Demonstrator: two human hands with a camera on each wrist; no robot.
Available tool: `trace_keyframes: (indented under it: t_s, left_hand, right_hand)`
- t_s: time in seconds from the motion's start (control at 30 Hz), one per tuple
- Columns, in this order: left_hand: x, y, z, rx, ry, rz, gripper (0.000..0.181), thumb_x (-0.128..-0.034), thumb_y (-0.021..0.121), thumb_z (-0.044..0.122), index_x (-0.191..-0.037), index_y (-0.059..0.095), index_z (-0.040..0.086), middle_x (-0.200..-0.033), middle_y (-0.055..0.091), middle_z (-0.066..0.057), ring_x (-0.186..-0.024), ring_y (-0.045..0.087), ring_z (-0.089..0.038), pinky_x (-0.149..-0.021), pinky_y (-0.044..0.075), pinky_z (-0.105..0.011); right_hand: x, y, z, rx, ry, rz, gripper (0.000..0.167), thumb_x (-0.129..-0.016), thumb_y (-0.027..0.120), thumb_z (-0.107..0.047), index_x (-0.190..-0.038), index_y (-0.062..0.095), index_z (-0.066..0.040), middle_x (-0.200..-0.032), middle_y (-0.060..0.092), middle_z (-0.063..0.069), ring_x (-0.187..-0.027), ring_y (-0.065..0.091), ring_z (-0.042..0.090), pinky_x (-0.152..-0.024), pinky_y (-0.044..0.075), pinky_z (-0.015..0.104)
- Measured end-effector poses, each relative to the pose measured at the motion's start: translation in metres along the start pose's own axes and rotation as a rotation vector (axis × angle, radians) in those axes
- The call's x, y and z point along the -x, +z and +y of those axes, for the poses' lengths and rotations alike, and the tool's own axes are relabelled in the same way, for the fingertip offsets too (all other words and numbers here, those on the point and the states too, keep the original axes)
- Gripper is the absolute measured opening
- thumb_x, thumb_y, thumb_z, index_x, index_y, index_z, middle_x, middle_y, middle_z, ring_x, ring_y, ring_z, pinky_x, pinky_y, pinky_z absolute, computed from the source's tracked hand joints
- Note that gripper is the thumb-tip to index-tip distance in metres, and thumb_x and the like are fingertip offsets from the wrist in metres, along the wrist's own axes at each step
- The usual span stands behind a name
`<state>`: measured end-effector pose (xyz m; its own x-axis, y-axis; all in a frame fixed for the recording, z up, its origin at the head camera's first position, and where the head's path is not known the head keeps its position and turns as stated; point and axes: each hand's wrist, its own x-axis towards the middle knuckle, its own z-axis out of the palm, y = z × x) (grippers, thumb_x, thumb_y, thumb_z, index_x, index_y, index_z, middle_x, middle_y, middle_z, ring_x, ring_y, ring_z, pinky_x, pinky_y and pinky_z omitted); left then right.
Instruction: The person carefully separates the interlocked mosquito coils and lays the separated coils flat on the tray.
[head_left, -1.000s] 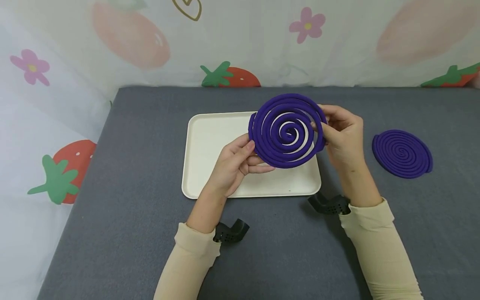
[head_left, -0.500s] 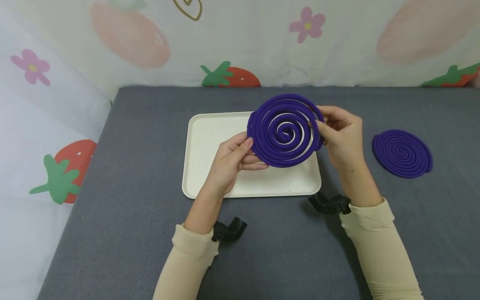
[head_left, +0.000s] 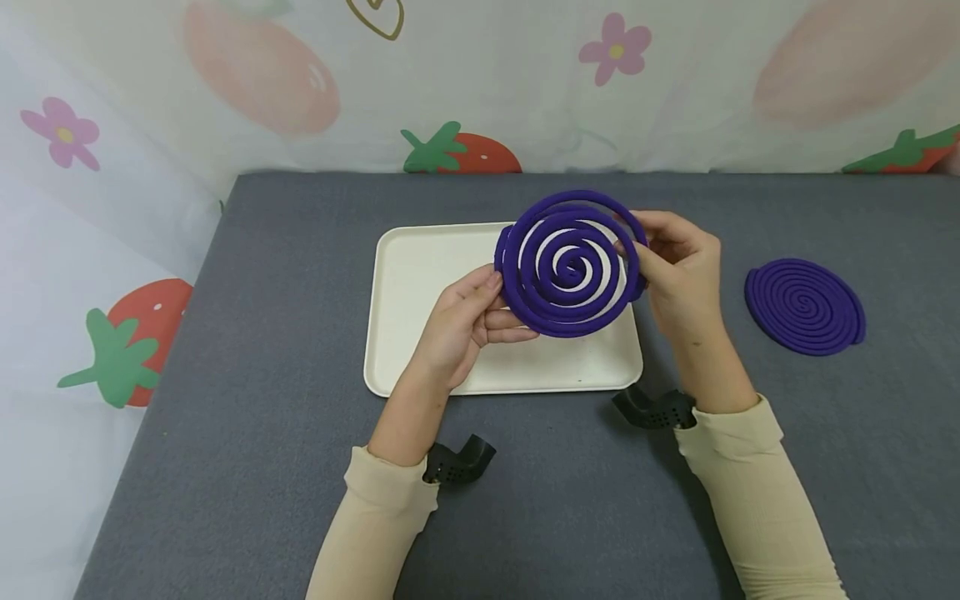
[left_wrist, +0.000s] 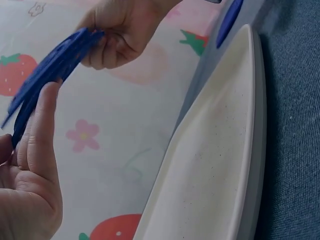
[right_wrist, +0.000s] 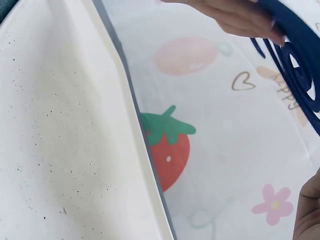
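A purple spiral mat (head_left: 567, 312) is held up above the white tray (head_left: 420, 350), with gaps between its coils. My left hand (head_left: 457, 327) pinches its left edge, thumb in front and other fingers behind or below. At the right edge, my right hand (head_left: 681, 271) grips the mat between thumb and fingers. In the left wrist view the mat (left_wrist: 45, 72) appears nearly edge-on, between the left hand (left_wrist: 32, 175) and the right hand (left_wrist: 122, 32). The right wrist view shows the mat (right_wrist: 300, 35) at the upper right.
A second purple spiral mat (head_left: 805, 307) lies flat on the grey tabletop (head_left: 255, 375), right of the tray. Behind the table hangs a pale curtain (head_left: 690, 100) with strawberry and flower prints. A black wrist mount (head_left: 459, 460) sits on the left wrist, another (head_left: 656, 408) on the right.
Both hands and the mat have shifted slightly left over the last second. Since half a second ago, the gaps between the mat's coils have widened, most visibly near the top and right.
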<state>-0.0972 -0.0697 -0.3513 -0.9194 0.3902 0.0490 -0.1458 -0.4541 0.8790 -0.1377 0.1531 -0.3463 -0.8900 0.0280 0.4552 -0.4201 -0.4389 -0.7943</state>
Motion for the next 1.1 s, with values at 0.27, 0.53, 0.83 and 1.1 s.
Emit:
trace_keyframes:
  t_s: [0.27, 0.53, 0.83, 1.1]
  left_hand:
    - [-0.0004, -0.0002, 0.0007, -0.025, 0.002, 0.033, 0.040, -0.1036, 0.030, 0.012, -0.133, 0.037, -0.014, -0.091, 0.069, 0.000, -0.080, 0.069, -0.014, -0.074, 0.057, -0.039]
    - [-0.0023, 0.0009, 0.0009, -0.078, -0.006, 0.069, 0.037, -0.0987, 0.041, 0.004, -0.133, 0.041, -0.010, -0.097, 0.067, -0.007, -0.081, 0.069, -0.016, -0.071, 0.057, -0.036]
    - [-0.0035, -0.0018, 0.0000, -0.147, 0.009, 0.157, 0.032, -0.0974, 0.046, 0.003, -0.126, 0.046, -0.011, -0.092, 0.067, -0.008, -0.076, 0.070, -0.016, -0.067, 0.058, -0.033]
    - [-0.0042, -0.0078, 0.0001, -0.160, 0.021, 0.243, 0.030, -0.0978, 0.046, 0.003, -0.125, 0.048, -0.009, -0.092, 0.067, -0.007, -0.076, 0.069, -0.014, -0.067, 0.058, -0.032]
  right_hand:
    - [-0.0001, 0.0020, -0.0001, 0.101, 0.152, 0.037, 0.019, -0.083, 0.061, 0.014, -0.092, 0.072, 0.000, -0.068, 0.064, 0.005, -0.054, 0.057, 0.010, -0.041, 0.045, 0.016]
    - [-0.0005, 0.0015, 0.0019, 0.203, 0.222, 0.039, 0.027, -0.084, 0.060, 0.014, -0.089, 0.073, -0.009, -0.065, 0.062, 0.002, -0.049, 0.052, 0.008, -0.039, 0.041, 0.017]
    - [-0.0009, -0.0035, 0.0004, 0.179, 0.333, -0.056, 0.027, -0.089, 0.055, 0.011, -0.094, 0.071, -0.010, -0.076, 0.061, 0.002, -0.062, 0.054, 0.009, -0.051, 0.046, 0.017]
    - [-0.0001, -0.0054, 0.0013, 0.116, 0.438, -0.099, 0.022, -0.093, 0.052, 0.003, -0.097, 0.070, -0.009, -0.080, 0.064, 0.003, -0.065, 0.058, 0.012, -0.057, 0.052, 0.022]
